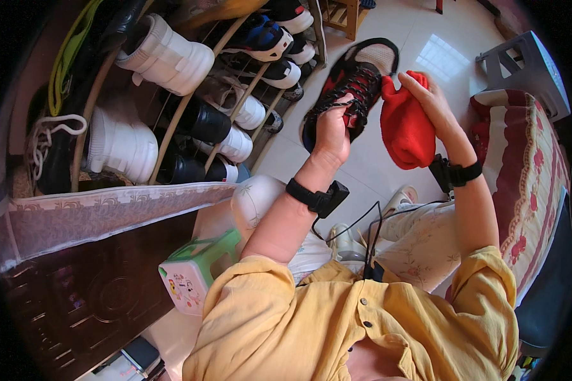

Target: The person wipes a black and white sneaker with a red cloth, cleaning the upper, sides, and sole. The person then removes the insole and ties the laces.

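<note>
My left hand (333,130) is closed on a black sneaker (364,81) with red trim and dark laces. Its fingers grip among the laces at the near part of the shoe, and a pale mesh area shows at the far end. My right hand (431,105) holds a red cloth (408,130), which hangs down beside the sneaker on its right. The thumb and fingers press on the cloth's upper part; some fingers are hidden behind it. Both things are held up above the pale tiled floor.
A shoe rack (183,117) full of white and black shoes stands at the left, above a dark carved panel (114,298). Near my left knee is a green and white stool (200,270). To the right are a grey plastic stool (532,71) and a flowered cloth cover (521,184). Black cables (375,232) hang before me.
</note>
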{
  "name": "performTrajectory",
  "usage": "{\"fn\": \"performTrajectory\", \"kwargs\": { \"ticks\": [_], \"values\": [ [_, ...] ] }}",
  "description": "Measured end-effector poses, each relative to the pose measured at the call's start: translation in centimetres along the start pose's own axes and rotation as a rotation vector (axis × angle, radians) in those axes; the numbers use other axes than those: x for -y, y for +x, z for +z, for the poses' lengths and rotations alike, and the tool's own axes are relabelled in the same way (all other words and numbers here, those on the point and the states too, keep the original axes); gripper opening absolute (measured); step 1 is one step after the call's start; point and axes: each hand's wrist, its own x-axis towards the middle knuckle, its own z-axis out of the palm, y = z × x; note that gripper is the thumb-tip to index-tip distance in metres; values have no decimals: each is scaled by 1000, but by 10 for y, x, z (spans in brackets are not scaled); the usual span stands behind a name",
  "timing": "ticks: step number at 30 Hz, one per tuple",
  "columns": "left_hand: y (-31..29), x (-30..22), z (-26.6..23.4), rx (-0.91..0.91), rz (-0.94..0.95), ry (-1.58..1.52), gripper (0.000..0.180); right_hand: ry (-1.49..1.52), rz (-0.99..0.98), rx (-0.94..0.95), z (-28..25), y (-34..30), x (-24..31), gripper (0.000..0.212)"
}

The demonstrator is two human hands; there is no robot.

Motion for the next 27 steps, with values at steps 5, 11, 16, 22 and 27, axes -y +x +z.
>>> {"fn": "performTrajectory", "kwargs": {
  "ticks": [5,11,16,22,27],
  "values": [
    [6,-2,3,138,-24,-59,37,-105,-358,-276,2,-7,18,60],
    [-18,6,10,170,-68,-77,46,-656,-679,-151,81,-22,10,53],
    [-24,-17,-3,141,-14,0,57,-576,-776,-58,101,-30,0,39],
    [-20,-35,-31,99,2,-19,52,-442,-590,359,95,-57,-3,35],
    [-18,-29,-32,-80,-55,-77,50,-147,-310,340,47,-19,12,34]
  ]
}}
